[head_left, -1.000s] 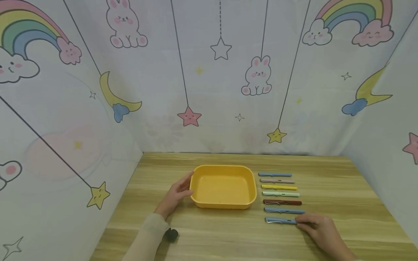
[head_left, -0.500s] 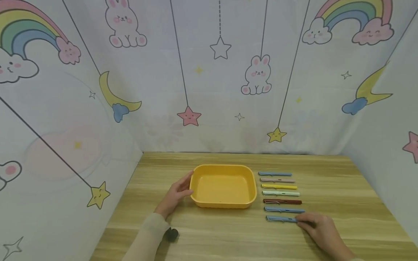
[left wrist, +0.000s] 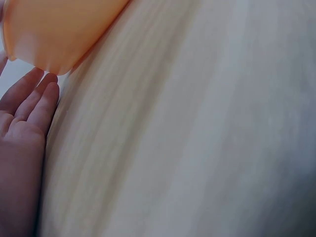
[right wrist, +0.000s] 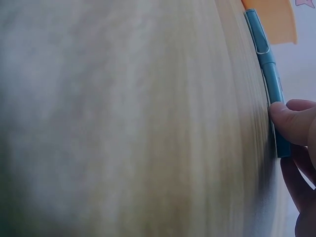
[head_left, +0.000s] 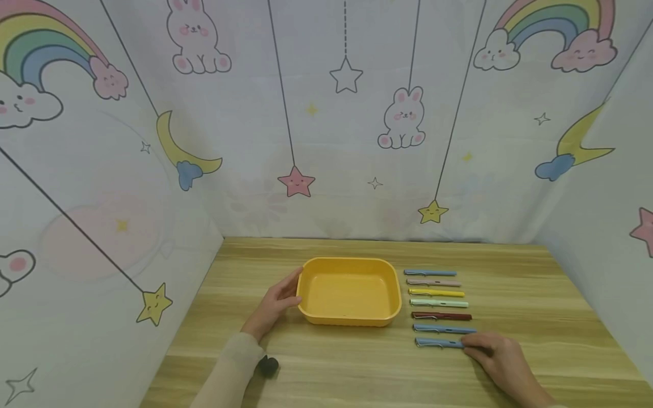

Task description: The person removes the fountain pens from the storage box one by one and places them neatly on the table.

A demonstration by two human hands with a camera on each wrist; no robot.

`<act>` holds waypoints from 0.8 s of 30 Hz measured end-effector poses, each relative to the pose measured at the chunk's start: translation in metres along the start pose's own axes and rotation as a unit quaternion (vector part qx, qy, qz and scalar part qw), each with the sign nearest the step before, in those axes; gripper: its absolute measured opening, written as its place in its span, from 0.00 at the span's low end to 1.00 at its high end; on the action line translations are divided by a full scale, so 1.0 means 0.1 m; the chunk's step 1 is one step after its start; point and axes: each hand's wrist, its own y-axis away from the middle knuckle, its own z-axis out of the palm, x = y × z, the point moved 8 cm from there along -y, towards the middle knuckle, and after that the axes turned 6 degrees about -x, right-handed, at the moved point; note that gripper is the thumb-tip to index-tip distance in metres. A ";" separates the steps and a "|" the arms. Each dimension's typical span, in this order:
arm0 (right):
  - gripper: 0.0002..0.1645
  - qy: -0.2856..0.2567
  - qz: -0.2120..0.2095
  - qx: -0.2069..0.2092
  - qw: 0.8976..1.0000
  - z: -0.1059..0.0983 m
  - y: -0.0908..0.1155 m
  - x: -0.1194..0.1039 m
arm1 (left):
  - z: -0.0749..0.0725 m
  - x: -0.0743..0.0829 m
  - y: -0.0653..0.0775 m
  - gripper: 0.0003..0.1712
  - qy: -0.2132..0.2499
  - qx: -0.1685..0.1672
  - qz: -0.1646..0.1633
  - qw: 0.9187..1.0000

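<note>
My left hand (head_left: 272, 306) rests against the left side of a yellow rectangular tray (head_left: 349, 322), its fingers fairly straight along the outer wall; the left wrist view shows those fingers (left wrist: 41, 101) touching the tray (left wrist: 64, 34). On the right, thumb and fingers of my right hand (head_left: 502, 358) pinch the right end of a blue clip pen (head_left: 439, 343), the nearest in a column of pens. That pen (right wrist: 265, 57) lies on the table in the right wrist view, where the thumb (right wrist: 291, 121) presses it and its far end points toward the tray.
Behind the held pen lie another blue pen (head_left: 444, 328), a dark red pen (head_left: 441, 316), a pale green pen (head_left: 439, 303), a yellow pen (head_left: 436, 292), a pinkish pen (head_left: 433, 282) and a further blue pen (head_left: 430, 272). A small black object (head_left: 268, 366) sits beside my left sleeve.
The pinched blue pen has shifted very slightly right and closer to the pen behind it. My left hand and the tray stay where they were.
</note>
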 end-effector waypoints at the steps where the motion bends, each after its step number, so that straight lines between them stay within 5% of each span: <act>1: 0.24 0.002 0.000 0.001 1.000 -0.01 0.00 0.00 | 0.00 0.00 0.00 0.41 0.000 0.000 0.000 1.000; 13: 0.27 -0.050 -0.007 0.031 0.998 -0.13 -0.11 -0.07 | 0.00 0.02 -0.01 0.42 0.001 0.000 0.001 1.000; 24: 0.26 -0.154 0.015 -0.015 0.988 -0.06 -0.48 -0.26 | 0.02 0.05 0.02 0.42 0.009 0.000 -0.013 1.000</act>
